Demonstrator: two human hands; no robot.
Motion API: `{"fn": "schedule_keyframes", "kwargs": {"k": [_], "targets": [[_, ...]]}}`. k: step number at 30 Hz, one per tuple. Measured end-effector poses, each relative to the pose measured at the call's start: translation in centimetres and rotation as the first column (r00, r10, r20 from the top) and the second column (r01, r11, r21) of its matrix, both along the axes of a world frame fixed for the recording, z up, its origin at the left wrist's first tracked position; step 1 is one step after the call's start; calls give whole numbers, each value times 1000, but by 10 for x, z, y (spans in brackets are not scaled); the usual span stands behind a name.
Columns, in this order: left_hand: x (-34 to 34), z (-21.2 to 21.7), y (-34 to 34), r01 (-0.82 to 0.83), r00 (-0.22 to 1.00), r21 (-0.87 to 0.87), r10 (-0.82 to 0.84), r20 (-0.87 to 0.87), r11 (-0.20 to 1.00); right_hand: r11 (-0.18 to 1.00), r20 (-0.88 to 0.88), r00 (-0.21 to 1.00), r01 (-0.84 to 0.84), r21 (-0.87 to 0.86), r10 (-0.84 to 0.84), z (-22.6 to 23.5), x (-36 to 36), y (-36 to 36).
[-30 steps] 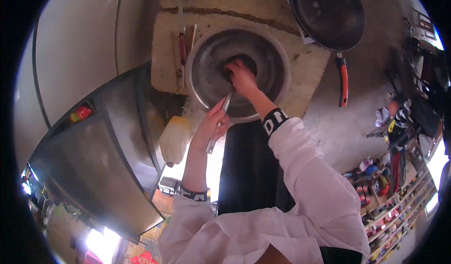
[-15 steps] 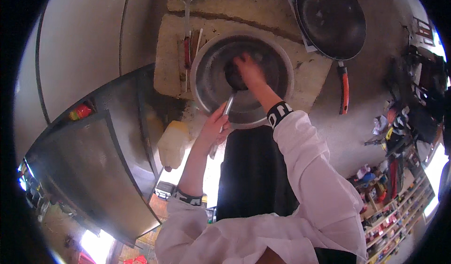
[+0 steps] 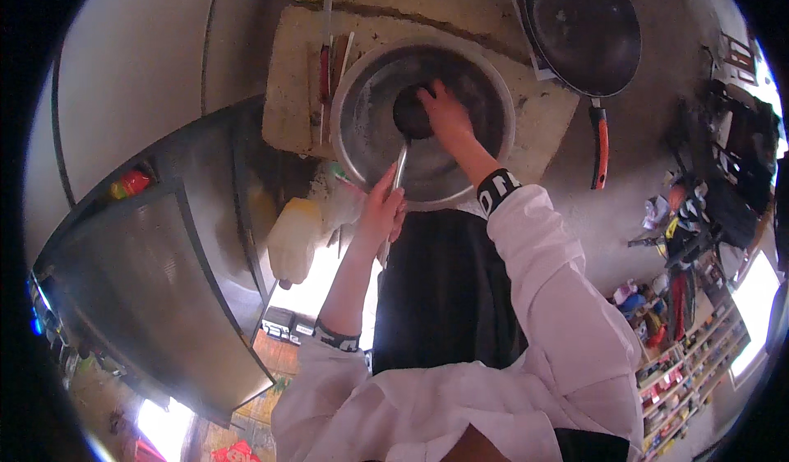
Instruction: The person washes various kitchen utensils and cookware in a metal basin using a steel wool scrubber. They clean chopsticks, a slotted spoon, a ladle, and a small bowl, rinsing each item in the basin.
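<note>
A ladle (image 3: 411, 115) with a dark round bowl and a long metal handle lies tilted in a wide grey metal basin (image 3: 362, 125). My left hand (image 3: 384, 214) is closed around its handle, at the basin's near edge. Over the basin, my right hand (image 3: 450, 118) has its fingers bent against the right rim of the ladle's bowl. Whether those fingers also pinch something small is hidden. Dark wet-looking marks cover the basin's inner wall.
A skimmer (image 3: 327, 18) and several thin sticks lie left of the basin. To the right is a black frying pan (image 3: 582, 30) with an orange-and-black handle. A yellowish plastic jug (image 3: 294, 240) stands at the near left, beside a dark cabinet (image 3: 156, 273).
My right hand has moved from over the ladle's bowl to its right rim, leaving more of the bowl visible. My left hand keeps its hold on the handle. The view has shifted slightly.
</note>
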State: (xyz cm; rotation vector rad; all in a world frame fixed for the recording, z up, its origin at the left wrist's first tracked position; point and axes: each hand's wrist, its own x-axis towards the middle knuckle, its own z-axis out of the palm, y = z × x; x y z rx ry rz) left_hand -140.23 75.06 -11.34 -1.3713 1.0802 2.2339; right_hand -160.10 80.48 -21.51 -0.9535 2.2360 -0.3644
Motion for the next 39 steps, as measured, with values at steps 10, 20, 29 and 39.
{"fn": "schedule_keyframes", "kwargs": {"k": [10, 20, 29, 39], "targets": [[2, -8, -16, 69, 997, -25, -68, 42, 997, 945, 415, 891, 277, -174, -184, -34, 38, 20], [-15, -6, -33, -146, 989, 310, 132, 68, 940, 894, 39, 942, 328, -304, -333, -21, 43, -14], [2, -30, -55, -21, 999, 410, 29, -14, 912, 762, 539, 778, 552, -339, -323, 65, 99, 4], [-21, -26, -48, -205, 978, 494, 163, 128, 845, 752, 307, 827, 558, -353, -470, 16, 58, -11]]}}
